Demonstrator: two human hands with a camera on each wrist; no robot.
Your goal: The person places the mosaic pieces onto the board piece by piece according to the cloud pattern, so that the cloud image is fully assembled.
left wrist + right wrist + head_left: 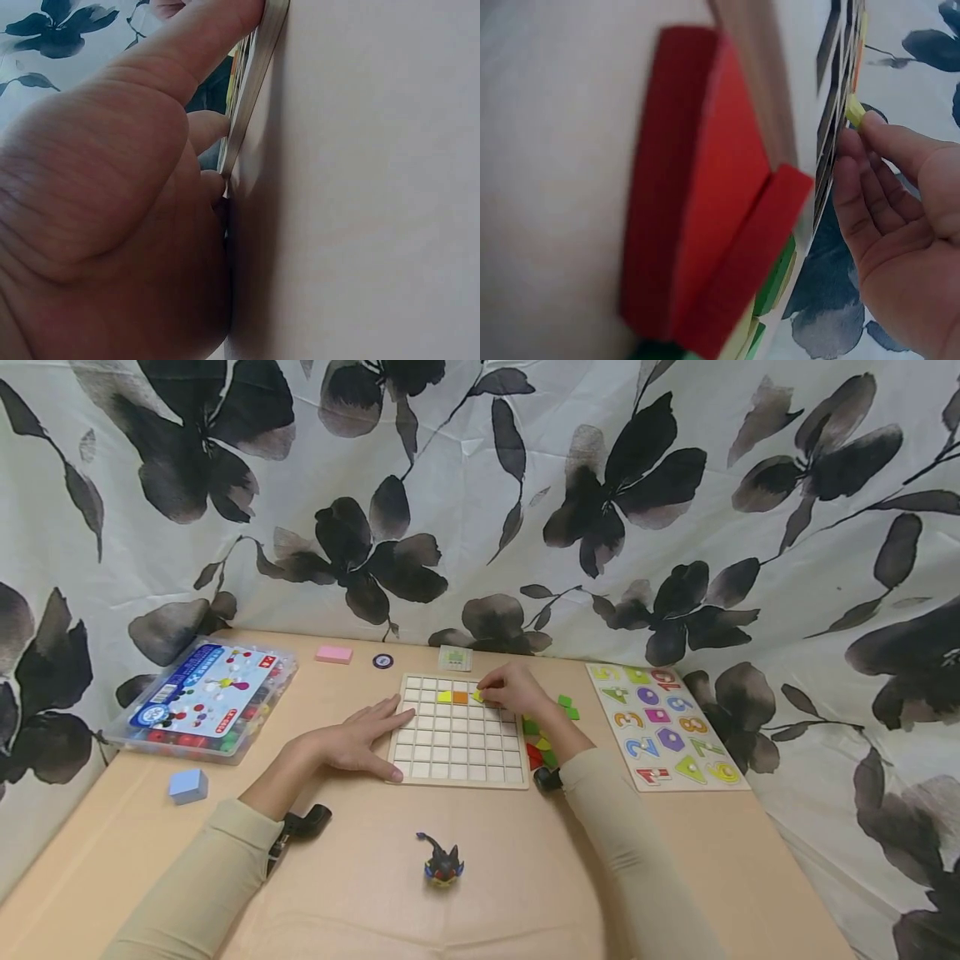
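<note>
A wooden grid board (458, 767) lies mid-table with a yellow tile (445, 697) and an orange tile (460, 697) set in its second row. My right hand (512, 689) pinches a yellow-green tile (477, 697) over the cell right of the orange one; the right wrist view shows that tile (854, 112) at my fingertips (850, 147) against the board. My left hand (358, 741) lies flat with straight fingers on the table, touching the board's left edge (251, 97). Loose red, green and yellow tiles (542, 742) lie right of the board, red ones (705, 217) close to the right wrist camera.
A number puzzle board (664, 725) lies at the right. A clear box of coloured pieces (202, 700) sits at the left, a blue block (187, 785) in front of it. A pink eraser (333, 654), a round token (382, 661) and a small toy figure (442, 862) are also there.
</note>
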